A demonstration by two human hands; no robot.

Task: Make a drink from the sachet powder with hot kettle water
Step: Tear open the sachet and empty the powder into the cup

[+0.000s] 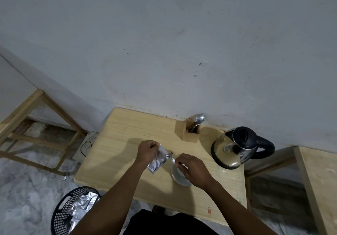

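Observation:
A silver foil sachet (158, 161) hangs over the middle of the wooden table (124, 134). My left hand (147, 151) grips its upper left corner. My right hand (192, 169) pinches a thin torn strip (172, 158) still joined to the sachet's top right corner. Under my right hand sits a pale cup (179, 177), partly hidden by the fingers. The steel kettle (235, 149) with black lid and handle stands at the table's right side, lid shut.
A wooden holder (188, 132) with a spoon (198, 119) stands at the back by the wall. On the floor at lower left is a black basket (73, 213) with several used foil sachets. Wooden frames stand left (36, 118) and right (317, 180).

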